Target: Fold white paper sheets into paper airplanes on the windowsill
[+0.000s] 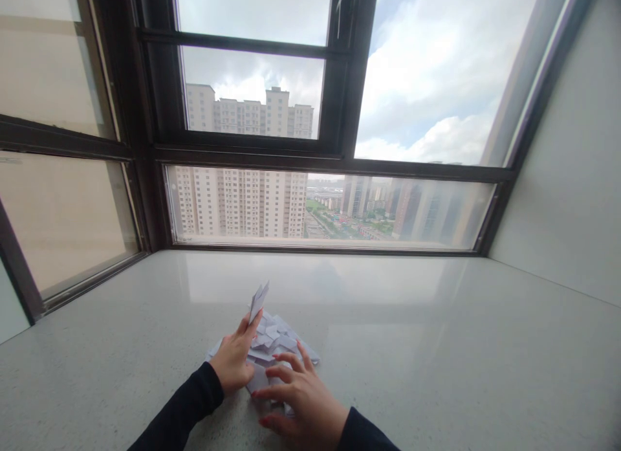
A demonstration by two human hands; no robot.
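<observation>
My left hand (233, 360) is closed on a few folded white paper pieces (259, 301), whose pointed ends stick up past the fingers. Close beside it lies a heap of small folded white papers (272, 333) on the pale stone sill. My right hand (303, 396) hovers at the near side of the heap, its fingers curved and spread apart. Between the two hands some larger folded paper (259, 376) shows in part. Whether the right fingertips touch any paper, I cannot tell. The right hand hides the heap's near edge.
The speckled, glossy sill (412, 347) stretches out on both sides of the heap. Behind it stand dark-framed windows (334, 169), with tall buildings (242, 202) outside. A white wall (567, 179) bounds the right side.
</observation>
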